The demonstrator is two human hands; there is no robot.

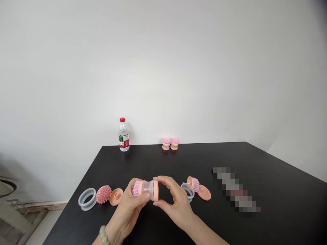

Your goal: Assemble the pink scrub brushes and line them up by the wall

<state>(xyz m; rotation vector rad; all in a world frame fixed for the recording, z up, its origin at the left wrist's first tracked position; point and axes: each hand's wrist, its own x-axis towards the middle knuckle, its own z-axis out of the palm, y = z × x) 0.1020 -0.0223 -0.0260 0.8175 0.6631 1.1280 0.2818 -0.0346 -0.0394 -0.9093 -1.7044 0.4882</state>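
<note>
The left hand (127, 207) grasps the clear body of a pink-bristled dish brush (148, 190) near its bristles, and the right hand (177, 204) pinches the peach cap at the other end. Held above the black table (281, 217), the brush's long axis runs side to side, bristles toward nine o'clock. A clear plastic ring (187, 191) lies just past the right hand, at three o'clock.
</note>
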